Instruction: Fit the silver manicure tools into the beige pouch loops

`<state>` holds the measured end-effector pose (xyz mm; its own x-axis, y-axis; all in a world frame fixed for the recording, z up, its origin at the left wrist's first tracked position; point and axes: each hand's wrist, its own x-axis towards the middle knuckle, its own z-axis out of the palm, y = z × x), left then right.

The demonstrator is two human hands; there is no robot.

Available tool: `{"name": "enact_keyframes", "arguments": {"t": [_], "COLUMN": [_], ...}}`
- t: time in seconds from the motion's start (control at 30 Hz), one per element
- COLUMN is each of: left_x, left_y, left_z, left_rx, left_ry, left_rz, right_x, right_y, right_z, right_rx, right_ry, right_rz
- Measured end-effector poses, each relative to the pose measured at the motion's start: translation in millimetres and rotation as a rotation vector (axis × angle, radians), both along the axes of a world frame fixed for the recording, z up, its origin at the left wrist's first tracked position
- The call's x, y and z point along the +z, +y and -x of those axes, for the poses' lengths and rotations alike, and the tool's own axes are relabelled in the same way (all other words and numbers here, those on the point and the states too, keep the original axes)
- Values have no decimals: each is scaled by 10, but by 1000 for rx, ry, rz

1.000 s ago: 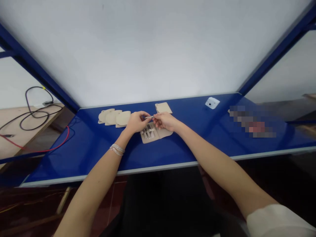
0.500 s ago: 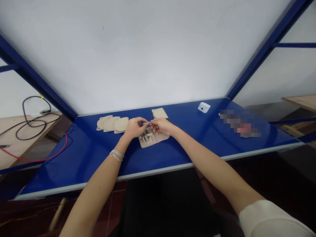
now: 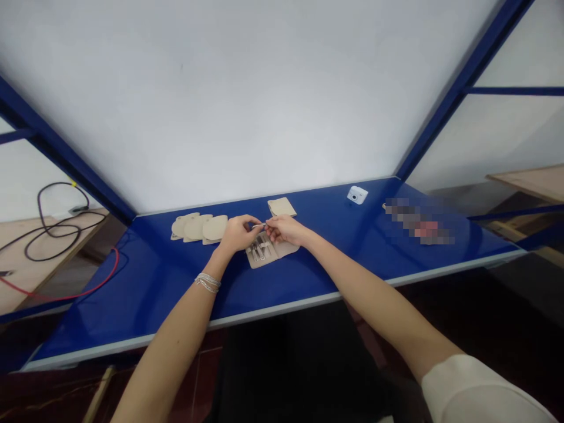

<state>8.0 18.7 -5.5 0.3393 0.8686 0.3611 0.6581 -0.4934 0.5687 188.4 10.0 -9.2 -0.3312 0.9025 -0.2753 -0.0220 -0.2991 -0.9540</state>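
White wall (image 3: 264, 106) is standing behind a blue counter (image 3: 171, 282), whose things are showing lower and further left than a second ago as the view is shifting. Over the middle, the left hand (image 3: 239, 234) is still pinching a slim metal tool (image 3: 258, 225), its fingertips now sitting slightly nearer those of the right hand (image 3: 287, 230), which is gripping the other end. Below them an open beige case (image 3: 287, 249) is lying flat, its left half holding a row of metal implements (image 3: 259, 251); the right half is partly hiding under the right hand. From this case, three overlapping closed cases (image 3: 215, 228) are lying toward ten o'clock, another folded case (image 3: 282, 207) toward twelve, and a white device (image 3: 357, 195) toward two.
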Motion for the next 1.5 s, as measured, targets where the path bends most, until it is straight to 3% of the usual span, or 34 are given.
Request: {"name": "enact_keyframes", "arguments": {"t": [0.6, 0.73, 0.87, 1.0, 1.1, 1.17, 1.27, 1.33, 1.37, 1.4, 1.5], "left_x": [-25, -6, 19, 22, 8, 6, 22, 33, 36, 34, 11], "left_y": [44, 33, 19, 13, 20, 18, -5, -24, -31, -34, -18], "left_z": [-4, 13, 28, 22, 3, -16, -50, -67, -71, -71, -49], "left_rx": [5, 21, 45, 44, 27, 5, -32, -44, -47, -48, -38], "left_ry": [26, 25, 22, 17, 19, 26, 26, 23, 21, 20, 10], "left_rz": [48, 51, 90, 107, 101, 111, 127, 122, 121, 122, 137], "right_x": [-86, -115, -19, 91, 28, -69, -201, -242, -249, -249, -244], "right_y": [-18, -10, 40, -124, -463, -738, -1101, -1256, -1305, -1335, -1351], "right_z": [51, 109, -18, -567, -1310, -1917, -2796, -3229, -3378, -3484, -3602], "right_rx": [-70, -133, -249, -460, -713, -958, -1305, -1398, -1400, -1352, -1246], "right_ry": [-51, -86, -151, -247, -658, -893, -1049, -905, -749, -688, -631], "right_rz": [-74, -143, -292, -453, -803, -900, -745, -465, -295, -231, -190]}}
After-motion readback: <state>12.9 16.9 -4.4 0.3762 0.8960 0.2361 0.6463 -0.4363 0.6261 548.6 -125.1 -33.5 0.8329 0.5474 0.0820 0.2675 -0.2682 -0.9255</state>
